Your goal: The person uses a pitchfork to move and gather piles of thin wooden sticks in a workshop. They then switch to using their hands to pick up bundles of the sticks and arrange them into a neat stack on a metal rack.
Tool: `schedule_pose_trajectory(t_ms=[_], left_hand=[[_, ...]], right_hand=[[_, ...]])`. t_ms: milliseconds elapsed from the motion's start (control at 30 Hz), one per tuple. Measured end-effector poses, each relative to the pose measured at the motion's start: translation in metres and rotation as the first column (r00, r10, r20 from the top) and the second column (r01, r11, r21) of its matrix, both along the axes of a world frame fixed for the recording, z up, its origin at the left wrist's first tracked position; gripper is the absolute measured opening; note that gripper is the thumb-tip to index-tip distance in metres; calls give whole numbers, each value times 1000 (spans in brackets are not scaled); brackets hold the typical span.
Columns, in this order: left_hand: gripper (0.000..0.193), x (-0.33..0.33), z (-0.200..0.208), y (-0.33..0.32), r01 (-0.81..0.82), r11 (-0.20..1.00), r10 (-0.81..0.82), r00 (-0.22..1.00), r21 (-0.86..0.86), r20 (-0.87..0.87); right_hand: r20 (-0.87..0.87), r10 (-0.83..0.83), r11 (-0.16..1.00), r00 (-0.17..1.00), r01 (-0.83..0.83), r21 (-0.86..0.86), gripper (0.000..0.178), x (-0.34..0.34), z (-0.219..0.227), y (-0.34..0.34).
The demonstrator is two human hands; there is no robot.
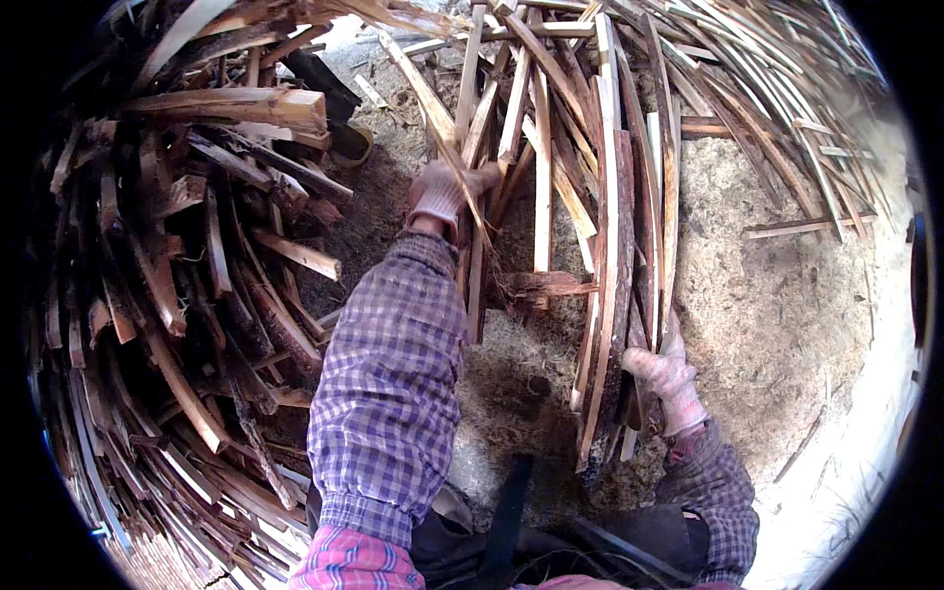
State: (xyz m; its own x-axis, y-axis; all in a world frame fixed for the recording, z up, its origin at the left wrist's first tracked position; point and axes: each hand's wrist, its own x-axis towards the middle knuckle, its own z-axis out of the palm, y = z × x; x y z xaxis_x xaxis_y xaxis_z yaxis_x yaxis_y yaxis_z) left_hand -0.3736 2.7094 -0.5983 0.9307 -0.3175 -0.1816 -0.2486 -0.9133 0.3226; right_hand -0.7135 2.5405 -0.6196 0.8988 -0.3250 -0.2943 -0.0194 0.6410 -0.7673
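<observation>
My left hand [441, 193], in a pale knitted glove, reaches forward and closes around wooden strips at the left side of a loose pile; a thin strip [462, 182] crosses over it, and its fingertips are partly hidden. Lower on the right, my right hand [671, 383], gloved in pinkish white, is closed at the near end of a bundle of long wooden strips [618, 285], its thumb against their edge. Some strips in that bundle carry dark bark. Between the hands lies a short, rough reddish-brown piece of wood [543, 284].
A tall heap of split wood [167, 275] fills the left side, with a thick block [236, 106] jutting out on top. More thin strips [787, 108] are stacked at the far right. Wood debris covers the ground [767, 295], and a pale surface [865, 433] borders the right.
</observation>
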Motion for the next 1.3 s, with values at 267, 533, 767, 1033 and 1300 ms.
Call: schedule_pose_trajectory(t_ms=[267, 533, 767, 1033, 1300], left_hand=[[84, -20, 42, -2, 60, 976, -69, 997, 211, 32], [79, 19, 23, -18, -232, 851, 19, 910, -471, -415], [69, 3, 4, -16, -111, 862, -13, 970, -495, -241], [41, -12, -70, -6, -44, 906, -26, 987, -421, -159], [49, -125, -80, 22, -380, 299, -306, 831, -875, -465]], right_hand=[[-155, -11, 978, 988, -22, -206, 86, -8, 3, -24], [-252, -41, 980, 967, -10, -198, 90, 55, -7, -44], [-163, 18, 1000, 986, -16, 15, 90, 46, -16, -57], [-107, 4, 909, 994, 41, 414, 72, 45, -19, -56], [-54, 267, 962, 962, -263, 75, 36, -8, 48, -12]])
